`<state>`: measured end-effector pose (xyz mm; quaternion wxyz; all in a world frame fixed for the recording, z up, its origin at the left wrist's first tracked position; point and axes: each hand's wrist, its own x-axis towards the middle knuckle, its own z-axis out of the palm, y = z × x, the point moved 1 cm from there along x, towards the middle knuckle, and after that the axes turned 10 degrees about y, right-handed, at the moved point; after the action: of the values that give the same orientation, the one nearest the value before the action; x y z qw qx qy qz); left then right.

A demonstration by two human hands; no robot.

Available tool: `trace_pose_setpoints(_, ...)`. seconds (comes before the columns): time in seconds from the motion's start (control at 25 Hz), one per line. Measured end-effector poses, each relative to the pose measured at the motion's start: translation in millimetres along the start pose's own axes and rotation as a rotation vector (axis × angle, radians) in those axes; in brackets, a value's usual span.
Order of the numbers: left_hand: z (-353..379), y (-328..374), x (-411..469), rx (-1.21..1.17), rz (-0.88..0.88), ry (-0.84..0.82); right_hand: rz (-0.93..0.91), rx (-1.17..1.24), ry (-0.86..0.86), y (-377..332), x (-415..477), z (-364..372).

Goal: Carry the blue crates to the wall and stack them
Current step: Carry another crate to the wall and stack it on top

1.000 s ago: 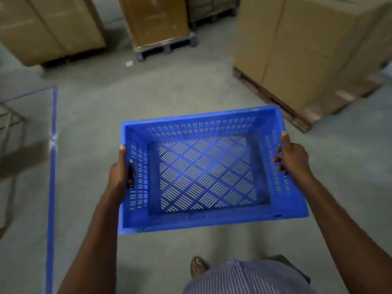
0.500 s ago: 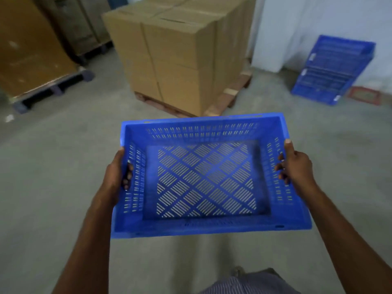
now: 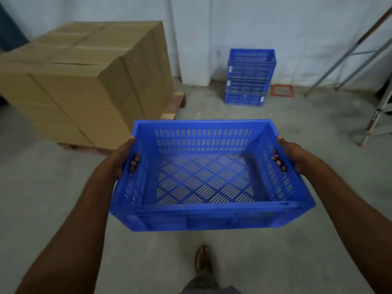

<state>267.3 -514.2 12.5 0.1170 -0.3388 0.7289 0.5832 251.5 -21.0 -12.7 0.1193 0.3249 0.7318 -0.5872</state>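
Blue slotted plastic crate (image 3: 212, 217) sits front and centre in the head view, held up off the grey concrete floor (image 3: 42, 187) with 1 hand at each short end. I'm looking straight down into it, onto the diamond pattern of slots in its base.

The left hand (image 3: 118, 160) is clamped on the left end wall. Its thumb lies along the top rim and its fingers (image 3: 134, 161) are hooked through the handle slot, tips poking inside. The right hand (image 3: 294, 158) mirrors it on the right end, thumb on the rim and fingers (image 3: 277, 161) curled through that handle slot. So both hands are gripping the crate, arms stretched out in front.

Ahead, a stack of matching blue crates (image 3: 249, 81) stands on the floor against the pale wall (image 3: 297, 28). It looks 3 high, though the blur makes that hard to confirm. The carried crate is well apart from that stack. A red square frame (image 3: 281, 90) lies flat on the floor just beside the stack, on its right.

On the left, a big block of brown cardboard boxes (image 3: 84, 85) sits on a wooden pallet (image 3: 176, 105). On the right, grey metal legs (image 3: 350, 52) slant up along the wall; I can't tell whether they belong to a ladder or a stand.

Below the crate, 1 foot in a brown sandal (image 3: 202, 258) is on the floor.
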Motion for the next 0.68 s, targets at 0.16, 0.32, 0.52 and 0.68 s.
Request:
trace_pose_setpoints(0.16,58.9,78.2,76.6,0.065,0.008,-0.111,0.005,0.043,0.112,-38.3,66.6,-14.6)
trace_pose_setpoints(0.32,127.4,162.8,135.6,0.144,0.046,-0.174,-0.008,0.113,0.235,-79.5,126.3,-39.9)
trace_pose_setpoints(0.52,231.2,264.1,220.8,0.228,0.114,-0.193,0.005,0.155,0.332,-136.2,225.8,-76.0)
trace_pose_setpoints(0.68,319.3,333.9,288.3,0.222,0.109,-0.181,-0.003,0.164,0.355,-187.7,325.3,-108.2)
